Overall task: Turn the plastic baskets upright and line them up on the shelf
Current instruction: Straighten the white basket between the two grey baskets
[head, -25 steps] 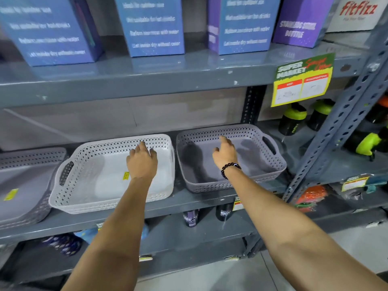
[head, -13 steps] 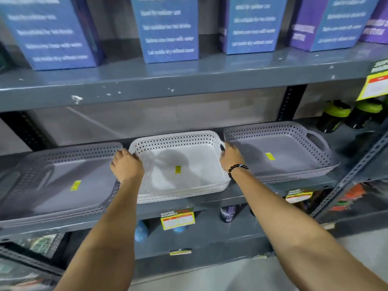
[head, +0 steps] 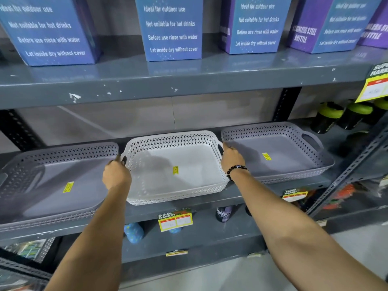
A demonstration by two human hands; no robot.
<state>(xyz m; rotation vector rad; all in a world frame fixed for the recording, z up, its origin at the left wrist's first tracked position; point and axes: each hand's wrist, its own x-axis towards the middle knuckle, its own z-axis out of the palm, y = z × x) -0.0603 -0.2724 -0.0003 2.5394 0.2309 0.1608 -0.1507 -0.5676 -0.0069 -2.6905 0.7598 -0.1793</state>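
3 baskets sit upright in a row on the shelf, so the step in hand looks like lining up. The white basket is in the middle, just beside the left grey basket and the right grey basket. The left hand grips its left handle; the right hand is closed on its right handle. Its front overhangs the shelf's front edge slightly. The next move probably calls for pushing it squarely back toward the shelf's rear edge, level with its 2 neighbours.
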